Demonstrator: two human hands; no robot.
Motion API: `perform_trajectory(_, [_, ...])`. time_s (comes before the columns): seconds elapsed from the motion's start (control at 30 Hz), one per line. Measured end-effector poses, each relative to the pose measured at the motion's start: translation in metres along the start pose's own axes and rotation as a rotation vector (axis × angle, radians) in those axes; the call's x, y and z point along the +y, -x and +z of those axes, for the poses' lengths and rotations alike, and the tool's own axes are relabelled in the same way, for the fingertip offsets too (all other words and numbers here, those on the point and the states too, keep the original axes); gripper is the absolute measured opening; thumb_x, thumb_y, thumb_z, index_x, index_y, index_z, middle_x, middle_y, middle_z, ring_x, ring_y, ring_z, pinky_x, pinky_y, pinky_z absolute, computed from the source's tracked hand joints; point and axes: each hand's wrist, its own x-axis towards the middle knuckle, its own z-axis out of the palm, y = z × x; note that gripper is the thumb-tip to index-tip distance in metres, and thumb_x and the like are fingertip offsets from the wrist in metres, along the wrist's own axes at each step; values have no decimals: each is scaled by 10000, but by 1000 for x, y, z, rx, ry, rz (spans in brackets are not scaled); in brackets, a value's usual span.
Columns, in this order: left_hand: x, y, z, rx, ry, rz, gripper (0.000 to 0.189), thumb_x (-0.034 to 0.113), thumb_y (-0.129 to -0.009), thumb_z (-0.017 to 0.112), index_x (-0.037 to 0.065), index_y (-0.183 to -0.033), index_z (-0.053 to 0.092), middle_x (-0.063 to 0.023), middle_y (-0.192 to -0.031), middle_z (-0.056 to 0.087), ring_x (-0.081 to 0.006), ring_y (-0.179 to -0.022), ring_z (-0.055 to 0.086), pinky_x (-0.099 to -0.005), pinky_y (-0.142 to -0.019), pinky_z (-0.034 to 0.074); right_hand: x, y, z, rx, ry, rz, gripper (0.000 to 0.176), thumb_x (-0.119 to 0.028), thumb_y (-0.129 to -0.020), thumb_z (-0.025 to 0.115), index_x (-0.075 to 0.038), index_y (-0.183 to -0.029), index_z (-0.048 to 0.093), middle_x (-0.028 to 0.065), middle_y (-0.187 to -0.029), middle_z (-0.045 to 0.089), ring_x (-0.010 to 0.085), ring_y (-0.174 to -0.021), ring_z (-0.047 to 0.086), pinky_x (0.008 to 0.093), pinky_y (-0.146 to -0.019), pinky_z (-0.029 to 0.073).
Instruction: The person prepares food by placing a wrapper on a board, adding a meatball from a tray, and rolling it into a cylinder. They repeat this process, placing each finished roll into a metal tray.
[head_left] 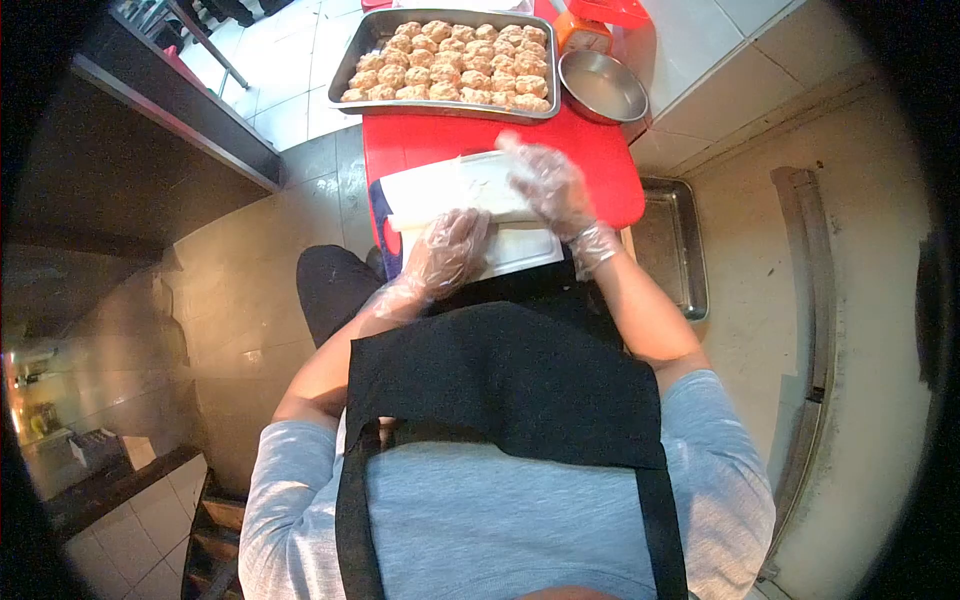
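Observation:
My left hand point(452, 250), in a clear plastic glove, rests with its fingers laid over the near part of a white sheet-like layer point(430, 190) on a white cutting board point(525, 252). The board has a dark blue edge and a red patch at its left side. My right hand point(550, 185), also gloved, is over the right part of the white layer, its fingers raised and smeared by motion. A few small pale bits lie on the white surface between the hands. Whether the right hand holds anything, I cannot tell.
A metal tray point(345, 102) filled with rows of pale orange lumps stands on the red table point(610, 185) beyond the board. To its right are a round metal pan point(605, 88) and an orange scale point(583, 38). Low on the right sits another metal tray point(692, 250), beside the wall.

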Motion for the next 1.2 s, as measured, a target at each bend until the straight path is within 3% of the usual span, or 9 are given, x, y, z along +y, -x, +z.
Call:
perform_trajectory(0.2, [10,2,-11,-170,-28,-82,1164,691,-593,729,-12,-1437,341,-209,-1345,417,-387,-1259,407,-447,-1081,346,93,-72,-42,-161,-10,742,790,-589,-911,513,-107,-1492,277,310,-1381,458,437,-1300,437,471,-1078,346])
perform_trajectory(0.4, [4,0,-10,-192,61,-100,1168,540,-556,828,-6,-1453,316,-183,-1359,397,-367,-1272,393,-448,-1102,332,151,-105,-41,-459,25,949,797,-647,-918,446,-117,-1497,306,231,-1468,409,360,-1386,365,390,-1149,271])
perform_trajectory(0.6, [0,-4,-12,-196,39,-72,1129,489,-585,834,14,-1464,309,-171,-1378,396,-363,-1277,395,-450,-1110,327,117,-103,-85,-37,-471,897,584,-467,-1014,419,-119,-1480,358,150,-1424,480,259,-1303,479,349,-1110,341])
perform_trajectory(0.83, [-2,2,1,-192,-56,-110,1127,555,-643,792,45,-1495,259,-178,-1485,335,-360,-1370,328,-455,-1150,271,63,-64,-76,-9,-276,506,537,-397,-1022,418,-66,-1445,390,185,-1236,605,262,-1171,573,365,-1073,380])
perform_trajectory(0.93, [-2,3,4,-181,-48,-112,1105,562,-651,779,44,-1489,278,-180,-1477,343,-365,-1369,328,-465,-1151,264,13,-53,-27,-241,-690,545,619,-448,-1018,411,-43,-1481,349,135,-1147,671,199,-1009,639,348,-971,468])
perform_trajectory(1.0, [-3,4,6,-152,-56,-81,1081,571,-659,766,42,-1479,303,-181,-1471,348,-366,-1368,328,-468,-1150,262,-15,-52,23,-578,-431,551,596,-390,-999,441,-109,-1509,311,112,-1483,445,221,-1155,578,361,-1006,439])
perform_trajectory(1.07, [-6,7,10,-133,-66,-48,1058,582,-669,754,41,-1470,324,-182,-1464,355,-367,-1367,329,-469,-1150,260,-12,-1,74,-594,-135,25,513,-344,-998,466,-169,-1472,380,178,-1446,455,362,-1248,510,439,-1046,401])
perform_trajectory(1.17, [-8,7,16,-136,-61,-39,1031,592,-687,738,41,-1463,341,-184,-1452,367,-369,-1364,334,-468,-1152,256,-47,-28,23,-789,-254,581,471,-294,-985,487,-134,-1425,438,161,-1488,405,358,-1276,483,445,-1037,423])
perform_trajectory(1.2, [-5,5,11,-149,-42,-61,1025,591,-692,736,43,-1463,341,-186,-1450,370,-370,-1362,337,-467,-1153,256,-28,-11,13,-792,81,146,411,-232,-971,485,-92,-1358,497,133,-1511,381,334,-1253,515,436,-1022,449])
